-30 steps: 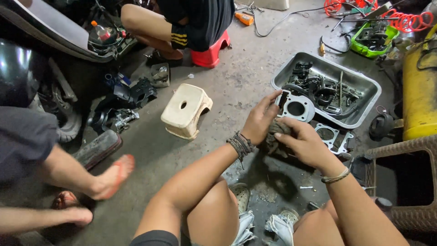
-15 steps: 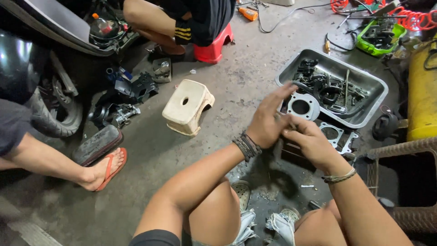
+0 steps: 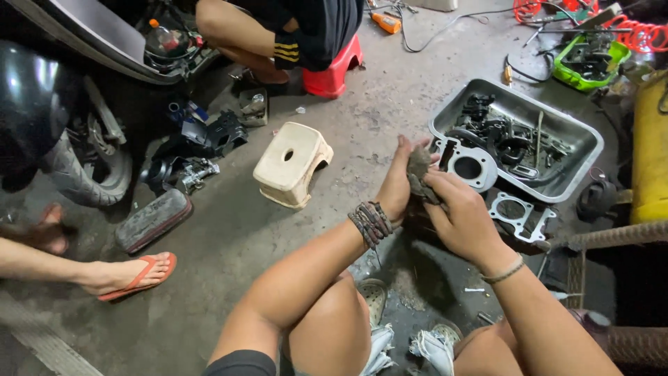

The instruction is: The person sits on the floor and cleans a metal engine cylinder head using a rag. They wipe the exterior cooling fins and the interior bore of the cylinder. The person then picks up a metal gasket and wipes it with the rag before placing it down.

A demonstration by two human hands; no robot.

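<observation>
- Left hand [image 3: 398,186] and right hand [image 3: 465,221] both grip a grimy part [image 3: 419,173], possibly wrapped in rag.
- Metal tray [image 3: 583,161] sits just right.

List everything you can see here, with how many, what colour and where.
Grimy part: one, dark grey, held between both hands.
Metal tray: one, silver, upper right, full of dark engine parts.
Gaskets: two, pale grey, one against the tray's near edge, one on the floor.
Low stool: one, cream, centre floor.
Red stool: one, top, under a seated person.
Green tray: one, top right.
Wheel: one, black, left.
Sandalled foot: one, orange sandal, lower left.
Left hand: gripping the part, braided wristbands.
Right hand: gripping the part, thin bracelet.
</observation>
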